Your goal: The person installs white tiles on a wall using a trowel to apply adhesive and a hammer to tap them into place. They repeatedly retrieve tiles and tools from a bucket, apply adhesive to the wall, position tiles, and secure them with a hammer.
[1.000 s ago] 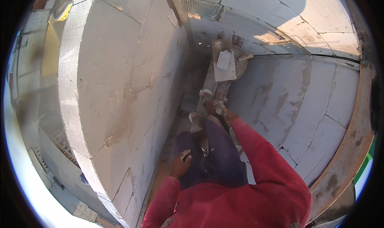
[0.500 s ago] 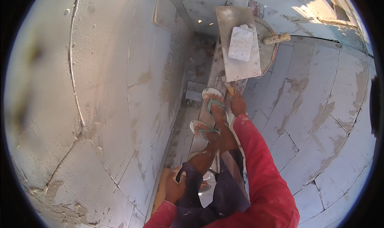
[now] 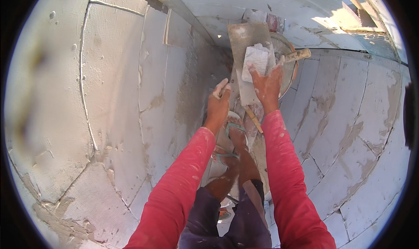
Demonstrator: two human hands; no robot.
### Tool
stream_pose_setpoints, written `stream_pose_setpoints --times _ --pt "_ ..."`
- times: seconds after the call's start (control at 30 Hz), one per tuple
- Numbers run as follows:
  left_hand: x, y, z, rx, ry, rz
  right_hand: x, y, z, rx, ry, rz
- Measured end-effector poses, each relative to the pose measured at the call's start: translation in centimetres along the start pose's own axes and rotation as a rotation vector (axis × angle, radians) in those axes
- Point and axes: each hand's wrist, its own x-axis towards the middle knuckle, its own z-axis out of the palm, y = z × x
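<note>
My right hand (image 3: 267,81) is open, thumb and fingers apart, at the near edge of a white block (image 3: 257,53); I cannot tell if it grips at all. The block rests on a dusty board (image 3: 240,35) lying over a round bucket (image 3: 289,84). A pale handled tool (image 3: 297,54) lies at the bucket's right. My left hand (image 3: 219,98) has its fingers curled at the board's left, around something I cannot make out. A tool with a wooden handle (image 3: 254,118) lies below the board, by my right sleeve.
Cracked, patched pale block walls (image 3: 113,83) (image 3: 345,118) stand close on both sides. A back wall (image 3: 218,9) has a sunlit opening at upper right. My sandalled feet (image 3: 233,131) are on a narrow plank beneath me.
My right hand has left the wooden-handled tool and moved up to the white block. My left hand has risen from my thigh to beside the board.
</note>
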Motion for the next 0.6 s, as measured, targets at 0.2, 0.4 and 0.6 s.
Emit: stream_pose_setpoints --times 0.2,0.4,0.6 --pt "7.0 3.9 7.0 0.036 0.160 0.086 5.2 0.6 0.7 0.127 -0.201 0.154" --pt "9.0 3.8 6.8 -0.079 0.004 0.019 4.1 2.2 -5.9 0.883 -0.270 0.245" --pt "8.9 3.1 5.1 -0.248 -0.099 -0.068 1.0 2.5 -13.6 1.721 -0.544 0.569"
